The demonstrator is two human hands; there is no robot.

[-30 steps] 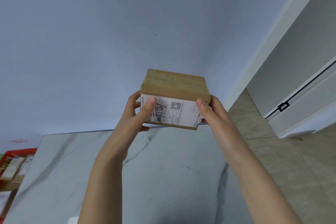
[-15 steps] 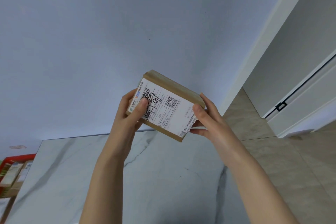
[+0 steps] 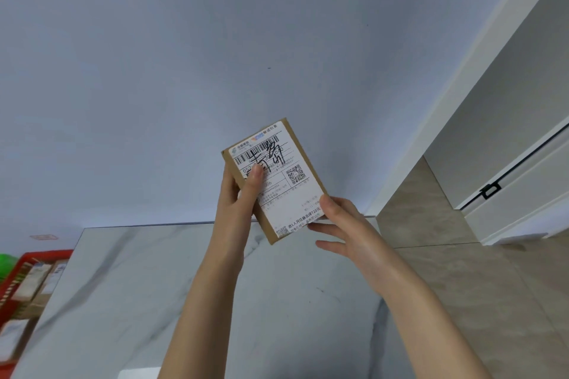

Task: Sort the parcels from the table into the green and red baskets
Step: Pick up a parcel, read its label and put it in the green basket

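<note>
A small brown cardboard parcel (image 3: 284, 191) with a white shipping label faces me, held up above the far edge of the marble table (image 3: 191, 301). My left hand (image 3: 237, 197) grips its left side, thumb pressed on the label. My right hand (image 3: 341, 228) pinches the lower right corner with the thumb on the label; its other fingers spread below the parcel. The red basket (image 3: 34, 258) sits at the far left beside the table and holds several parcels. A sliver of green (image 3: 6, 264) shows at the left edge behind it.
A pale blue wall rises behind the table. To the right lie a tiled floor (image 3: 462, 271) and a white door frame (image 3: 455, 86) with cabinet panels. A white object (image 3: 138, 374) peeks in at the table's near edge.
The parcel has been turned so its label faces me upright, and its top face is out of view. My right hand slid down to the lower right corner. The view tilted slightly.
</note>
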